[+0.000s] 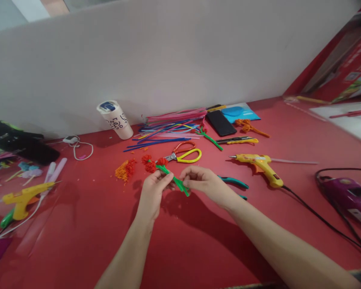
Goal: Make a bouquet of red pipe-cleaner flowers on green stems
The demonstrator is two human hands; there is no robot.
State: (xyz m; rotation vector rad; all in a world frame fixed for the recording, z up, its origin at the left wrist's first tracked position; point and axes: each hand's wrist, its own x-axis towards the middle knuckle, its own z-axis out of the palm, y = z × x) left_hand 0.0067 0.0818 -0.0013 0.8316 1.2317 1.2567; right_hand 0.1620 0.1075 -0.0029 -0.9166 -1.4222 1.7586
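My left hand [154, 184] is closed round a pipe-cleaner flower [179, 184] with a green fuzzy stem, thumb lying along the stem. Red fluffy blossoms [150, 166] stick out beyond my left fingers, at the stem's upper left. At the lower end, the thumb and fingers of my right hand [201, 179] are pinched together on the green stem. Just beyond my hands lie scissors [189, 156] with one yellow and one red handle. Orange and red fuzz clippings [124, 171] form a small pile left of the blossoms. Teal-handled pliers [234, 182] lie partly hidden behind my right hand.
Pink and blue pipe cleaners [171, 124] lie along the wall, beside a black phone [221, 123]. A white tumbler [116, 120] stands back left. Yellow glue guns lie right [260, 163] and left [25, 196], with cords. A purple power block [347, 196] is far right.
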